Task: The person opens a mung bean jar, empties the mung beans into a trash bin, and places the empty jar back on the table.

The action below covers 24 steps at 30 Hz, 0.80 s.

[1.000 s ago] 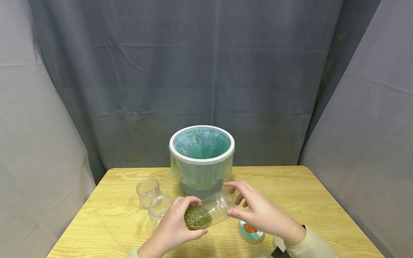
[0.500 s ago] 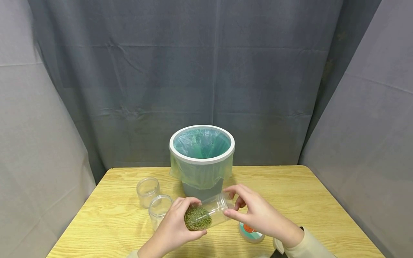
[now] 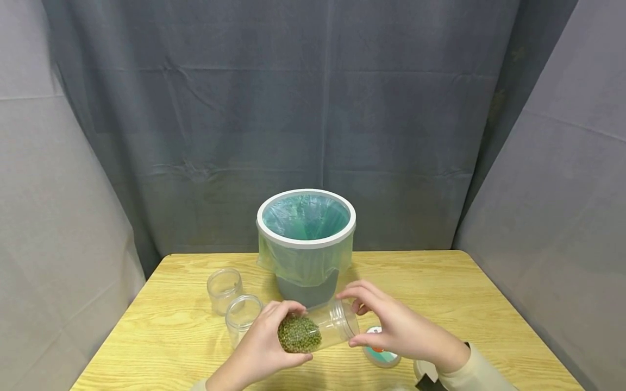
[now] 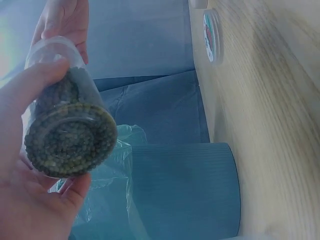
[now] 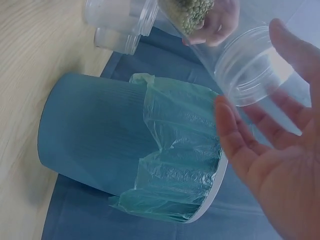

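Observation:
A clear jar (image 3: 329,325) is tipped on its side above the table, its mouth toward the right. Mung beans (image 3: 299,334) are gathered at its base. My left hand (image 3: 266,339) grips the base end, thumb below and fingers over the top. At the mouth end, my right hand (image 3: 391,320) holds the rim between thumb and fingers; the right wrist view shows its fingers (image 5: 235,135) against the neck. Below the right hand lies a round lid with a tomato picture (image 3: 383,357), partly covered by the hand.
A grey bin (image 3: 305,290) with a white rim and green liner bag (image 3: 298,266) stands behind the jar. Two clear jars (image 3: 225,290) (image 3: 243,315) stand at the left. A pale round object (image 3: 423,369) sits by the right sleeve, partly hidden.
My right thumb has slid from the front of the jar's neck down to the lower edge of its rim. The jar's mouth end has shifted slightly right and down. My left hand barely moved.

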Tool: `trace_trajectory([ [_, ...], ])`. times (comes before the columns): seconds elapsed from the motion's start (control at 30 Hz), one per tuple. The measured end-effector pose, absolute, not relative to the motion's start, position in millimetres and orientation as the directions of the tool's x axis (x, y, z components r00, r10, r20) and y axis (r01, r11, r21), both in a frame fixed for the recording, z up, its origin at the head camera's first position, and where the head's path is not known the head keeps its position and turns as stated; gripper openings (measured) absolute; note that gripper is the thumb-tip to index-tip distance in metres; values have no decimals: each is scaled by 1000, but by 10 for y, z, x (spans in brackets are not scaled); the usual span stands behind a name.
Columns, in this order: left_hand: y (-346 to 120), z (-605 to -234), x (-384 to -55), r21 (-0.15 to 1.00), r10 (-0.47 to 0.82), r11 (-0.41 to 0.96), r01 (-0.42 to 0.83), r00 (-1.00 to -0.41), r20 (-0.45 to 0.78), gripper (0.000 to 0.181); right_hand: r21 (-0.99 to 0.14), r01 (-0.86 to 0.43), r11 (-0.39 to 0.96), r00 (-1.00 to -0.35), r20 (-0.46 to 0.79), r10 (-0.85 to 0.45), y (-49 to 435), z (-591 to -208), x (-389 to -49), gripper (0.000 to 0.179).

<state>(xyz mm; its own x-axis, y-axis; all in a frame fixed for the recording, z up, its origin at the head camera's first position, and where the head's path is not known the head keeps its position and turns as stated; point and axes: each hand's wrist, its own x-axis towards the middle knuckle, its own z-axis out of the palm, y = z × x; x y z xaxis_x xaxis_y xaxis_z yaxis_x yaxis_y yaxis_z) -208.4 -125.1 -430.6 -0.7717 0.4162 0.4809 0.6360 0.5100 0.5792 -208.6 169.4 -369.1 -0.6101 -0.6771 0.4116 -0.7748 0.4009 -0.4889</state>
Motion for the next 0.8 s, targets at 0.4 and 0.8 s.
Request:
trace_trajectory([
  [0.4,-1266,-4305,-2099,651,436,469,597,-798,417,70,-323,-870,372,-490,482,-726,1712,-3719,-2075,73],
  [0.8,-1245,-4295,-2105,654,403,483,582,-811,424,71,-624,-518,585,-847,278,-453,1602,-3700,-2008,61],
])
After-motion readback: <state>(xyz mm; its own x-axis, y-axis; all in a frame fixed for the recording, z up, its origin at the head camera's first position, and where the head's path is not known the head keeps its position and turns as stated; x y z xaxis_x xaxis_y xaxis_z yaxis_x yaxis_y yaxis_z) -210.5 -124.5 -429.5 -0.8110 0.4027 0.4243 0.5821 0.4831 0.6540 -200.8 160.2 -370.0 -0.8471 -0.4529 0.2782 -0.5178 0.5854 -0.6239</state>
